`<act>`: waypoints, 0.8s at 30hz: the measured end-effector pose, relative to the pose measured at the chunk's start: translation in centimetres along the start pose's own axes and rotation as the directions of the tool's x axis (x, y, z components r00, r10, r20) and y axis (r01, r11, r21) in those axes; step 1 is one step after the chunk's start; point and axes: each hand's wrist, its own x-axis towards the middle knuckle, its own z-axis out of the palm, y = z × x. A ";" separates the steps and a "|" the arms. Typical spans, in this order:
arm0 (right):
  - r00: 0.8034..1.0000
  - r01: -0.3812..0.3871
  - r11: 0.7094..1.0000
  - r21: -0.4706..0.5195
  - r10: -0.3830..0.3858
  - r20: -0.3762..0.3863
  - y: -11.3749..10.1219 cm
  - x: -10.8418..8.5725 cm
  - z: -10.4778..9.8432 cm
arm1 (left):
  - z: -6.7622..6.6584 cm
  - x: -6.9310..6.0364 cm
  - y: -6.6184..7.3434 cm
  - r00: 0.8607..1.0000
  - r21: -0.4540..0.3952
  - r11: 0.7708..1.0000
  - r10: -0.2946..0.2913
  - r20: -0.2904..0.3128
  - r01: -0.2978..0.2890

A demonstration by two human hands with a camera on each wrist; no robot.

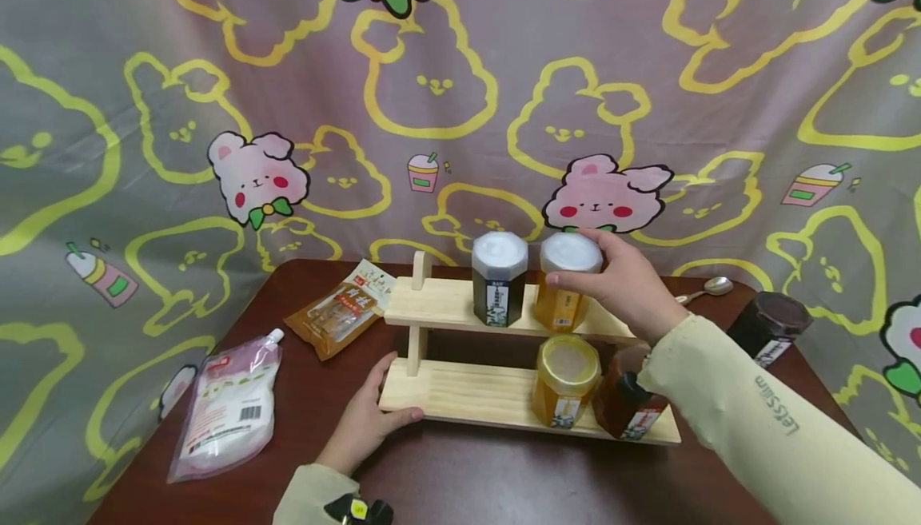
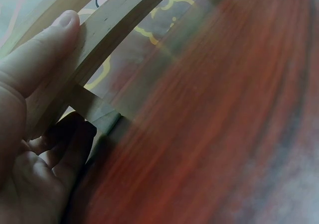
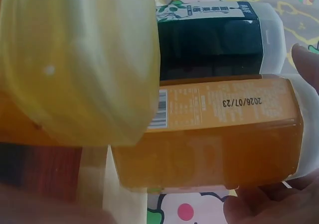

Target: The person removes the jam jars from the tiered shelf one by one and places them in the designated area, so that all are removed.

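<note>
A two-tier wooden rack (image 1: 475,387) stands on the dark table. My left hand (image 1: 368,421) grips the left end of its lower board, also seen in the left wrist view with the thumb (image 2: 47,55) over the wood. My right hand (image 1: 626,281) holds an amber jar (image 1: 557,301) by its white lid, over the upper board. In the right wrist view that jar (image 3: 214,154) shows a printed date. Beside it on the upper board is a dark jar (image 1: 500,285) with a white lid. A yellow-lidded jar (image 1: 564,385) and a reddish-brown jar (image 1: 626,405) sit on the lower board.
Left of the rack lie a white spouted pouch (image 1: 233,413) and a brown packet (image 1: 341,313). To the right are a dark jar (image 1: 770,325) and a metal spoon (image 1: 715,286). A patterned curtain (image 1: 460,109) hangs right behind the table.
</note>
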 end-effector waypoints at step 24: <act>0.993 0.013 0.991 -0.131 -0.028 -0.114 0.5 -0.4 -1.3 | 0.0 -0.1 -0.2 1.000 -0.040 0.999 0.017 0.003 -0.016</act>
